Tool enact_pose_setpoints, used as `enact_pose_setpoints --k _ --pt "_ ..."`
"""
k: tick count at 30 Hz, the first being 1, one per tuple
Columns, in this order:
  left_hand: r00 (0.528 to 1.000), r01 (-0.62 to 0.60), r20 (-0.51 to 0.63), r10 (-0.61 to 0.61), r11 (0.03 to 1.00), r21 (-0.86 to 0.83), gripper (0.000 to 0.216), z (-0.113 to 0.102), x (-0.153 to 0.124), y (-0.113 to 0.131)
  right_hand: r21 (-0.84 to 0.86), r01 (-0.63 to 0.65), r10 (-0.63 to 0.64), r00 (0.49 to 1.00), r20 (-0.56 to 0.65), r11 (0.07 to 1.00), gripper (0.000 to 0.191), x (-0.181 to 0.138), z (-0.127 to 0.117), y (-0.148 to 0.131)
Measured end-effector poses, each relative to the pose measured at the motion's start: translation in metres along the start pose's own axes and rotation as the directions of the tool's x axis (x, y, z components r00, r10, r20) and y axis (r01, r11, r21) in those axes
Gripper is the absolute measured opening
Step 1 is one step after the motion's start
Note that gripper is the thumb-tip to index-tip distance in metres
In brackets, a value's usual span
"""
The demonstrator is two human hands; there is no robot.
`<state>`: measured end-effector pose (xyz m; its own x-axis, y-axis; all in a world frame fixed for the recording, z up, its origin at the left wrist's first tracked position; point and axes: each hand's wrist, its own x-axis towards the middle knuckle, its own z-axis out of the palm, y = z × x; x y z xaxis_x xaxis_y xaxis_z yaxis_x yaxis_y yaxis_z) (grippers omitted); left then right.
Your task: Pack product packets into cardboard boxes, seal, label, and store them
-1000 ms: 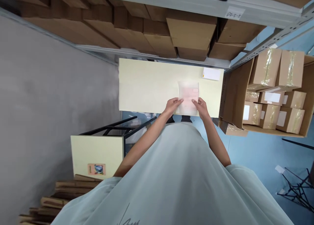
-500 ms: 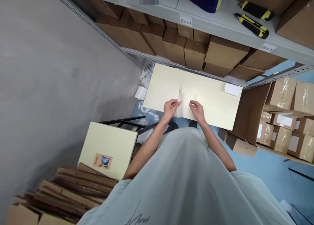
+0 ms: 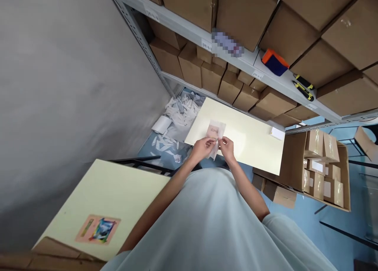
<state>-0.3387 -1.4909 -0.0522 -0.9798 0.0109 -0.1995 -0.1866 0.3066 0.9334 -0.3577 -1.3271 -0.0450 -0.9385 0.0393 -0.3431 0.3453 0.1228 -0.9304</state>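
Observation:
My left hand [image 3: 201, 148] and my right hand [image 3: 227, 146] are close together over the near edge of a pale yellow table [image 3: 254, 145]. Both pinch a thin, whitish sheet with a pink print [image 3: 215, 132], which stands up between them above the table. The fingers of each hand are closed on its lower edge. A small white pad [image 3: 277, 133] lies at the table's far right corner.
Metal shelves [image 3: 230, 54] with brown cardboard boxes rise behind the table; an orange-blue object [image 3: 275, 62] and yellow-black cutters [image 3: 302, 86] lie on one shelf. White paper scraps [image 3: 174, 117] litter the blue floor. An open carton [image 3: 321, 168] of taped parcels stands right. A second yellow table [image 3: 103, 208] is near left.
The camera has tilted up and swung left, so more shelving and floor scraps show. My hands have drawn closer together on the sheet, which now stands more upright.

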Motion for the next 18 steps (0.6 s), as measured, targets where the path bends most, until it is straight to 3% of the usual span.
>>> enact_pose_setpoints --k 3,6,8,10,14,18 --pt "0.988 0.052 -0.148 -0.052 0.999 -0.002 0.04 -0.033 0.007 -0.017 0.078 -0.041 0.042 0.999 -0.013 0.996 0.052 -0.002 0.013 -0.011" --pt "0.992 0.097 -0.066 -0.11 0.979 -0.178 0.048 -0.053 0.021 -0.03 0.131 -0.054 0.052 0.998 0.023 0.99 0.056 -0.004 0.02 -0.024" --pt "0.994 0.108 0.013 -0.109 0.955 -0.274 0.052 -0.058 0.032 -0.034 0.154 -0.06 0.058 0.998 0.017 0.986 0.058 -0.003 0.023 -0.03" --pt "0.995 0.097 0.013 -0.098 0.954 -0.283 0.052 -0.058 0.041 -0.034 0.171 -0.048 0.054 0.998 -0.026 0.984 0.058 0.0 0.026 -0.034" --pt "0.996 0.071 -0.033 -0.079 0.978 -0.197 0.039 -0.056 0.058 -0.027 0.15 -0.022 0.043 0.99 -0.137 0.988 0.052 0.015 0.025 -0.038" --pt "0.997 0.064 -0.043 -0.068 0.994 -0.092 0.028 -0.056 0.078 -0.02 0.143 -0.032 0.056 0.984 -0.17 0.989 0.047 0.038 0.02 -0.04"
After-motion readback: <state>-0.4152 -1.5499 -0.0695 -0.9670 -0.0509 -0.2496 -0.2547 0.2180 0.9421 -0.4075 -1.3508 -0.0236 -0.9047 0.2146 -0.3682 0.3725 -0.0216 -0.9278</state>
